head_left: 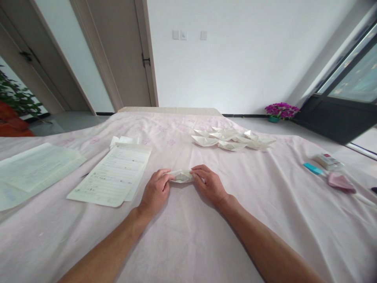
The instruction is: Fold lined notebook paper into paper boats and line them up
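Note:
A folded paper boat [182, 176] lies low over the cloth in front of me, a hand at each end. My left hand [157, 189] pinches its left end between thumb and fingers. On the opposite end, my right hand [209, 184] has its thumb and fingers closed on the paper. The fingertips cover both tips of the boat. Farther back and to the right, several finished paper boats [232, 138] sit in a cluster on the cloth.
Written paper sheets [110, 175] lie to my left, with larger pale sheets [35, 171] farther left. At the right are a blue item [312, 169], a packaged block [327, 161] and a pink cloth-like item [341, 182]. A pink patterned cloth [182, 239] covers the table.

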Available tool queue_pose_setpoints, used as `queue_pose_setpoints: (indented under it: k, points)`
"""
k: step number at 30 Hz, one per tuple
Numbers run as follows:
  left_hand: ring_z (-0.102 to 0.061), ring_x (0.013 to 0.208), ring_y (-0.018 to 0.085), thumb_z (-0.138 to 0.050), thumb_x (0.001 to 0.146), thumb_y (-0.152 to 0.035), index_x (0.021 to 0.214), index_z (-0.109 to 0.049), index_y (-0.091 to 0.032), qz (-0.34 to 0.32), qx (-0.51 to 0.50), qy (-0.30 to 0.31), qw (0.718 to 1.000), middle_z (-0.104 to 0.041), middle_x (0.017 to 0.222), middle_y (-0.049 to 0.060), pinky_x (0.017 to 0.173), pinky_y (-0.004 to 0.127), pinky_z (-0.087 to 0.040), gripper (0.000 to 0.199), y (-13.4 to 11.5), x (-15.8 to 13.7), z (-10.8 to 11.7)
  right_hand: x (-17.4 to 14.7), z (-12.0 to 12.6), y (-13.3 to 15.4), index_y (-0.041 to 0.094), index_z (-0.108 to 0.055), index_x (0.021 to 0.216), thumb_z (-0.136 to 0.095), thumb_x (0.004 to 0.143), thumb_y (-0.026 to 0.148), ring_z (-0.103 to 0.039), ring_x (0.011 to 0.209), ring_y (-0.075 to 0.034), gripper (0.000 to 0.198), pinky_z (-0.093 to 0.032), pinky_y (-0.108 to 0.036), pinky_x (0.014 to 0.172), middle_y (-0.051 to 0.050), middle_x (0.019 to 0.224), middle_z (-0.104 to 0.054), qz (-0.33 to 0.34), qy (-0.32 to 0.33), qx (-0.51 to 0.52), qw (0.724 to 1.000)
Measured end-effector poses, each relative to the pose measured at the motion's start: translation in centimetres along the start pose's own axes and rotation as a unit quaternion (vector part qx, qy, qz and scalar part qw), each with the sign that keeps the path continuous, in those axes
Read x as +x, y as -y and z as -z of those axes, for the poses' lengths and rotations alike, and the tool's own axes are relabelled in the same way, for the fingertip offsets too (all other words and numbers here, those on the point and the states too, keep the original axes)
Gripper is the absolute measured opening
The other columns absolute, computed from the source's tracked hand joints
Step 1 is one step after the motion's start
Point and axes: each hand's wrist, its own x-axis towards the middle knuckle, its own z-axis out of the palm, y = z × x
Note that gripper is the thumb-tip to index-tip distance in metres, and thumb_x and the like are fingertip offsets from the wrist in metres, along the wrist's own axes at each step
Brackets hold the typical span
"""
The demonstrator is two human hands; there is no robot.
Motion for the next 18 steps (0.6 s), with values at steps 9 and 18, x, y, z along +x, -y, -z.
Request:
queue_pose_setpoints:
  k: [9,18]
  points:
    - [-0.06,0.107,0.021,-0.047,0.079,0.003,0.093,-0.066,-0.021,-0.006,-0.002,-0.002,1.0,-0.063,0.113,0.005,0.095,0.039,-0.051,0.034,0.06,-0.09,-0.04,0.03,0.01,-0.07,0.022,-0.072,0.1,-0.048,0.097,0.024,-0.065,0.094,-0.017,0.024,-0.052,-0.028,0.082,-0.007,0.107,-0.067,-0.002,0.003,0.001,1.0]
    - [-0.06,0.104,0.021,-0.048,0.079,0.003,0.093,-0.066,-0.022,-0.012,0.002,-0.002,1.0,-0.064,0.112,0.005,0.092,0.038,-0.052,0.034,-0.14,0.06,0.07,0.08,0.12,0.17,0.022,-0.072,0.099,-0.046,0.098,0.026,-0.066,0.094,-0.017,0.026,-0.053,-0.03,0.085,-0.007,0.106,-0.068,-0.001,0.005,0.001,1.0]
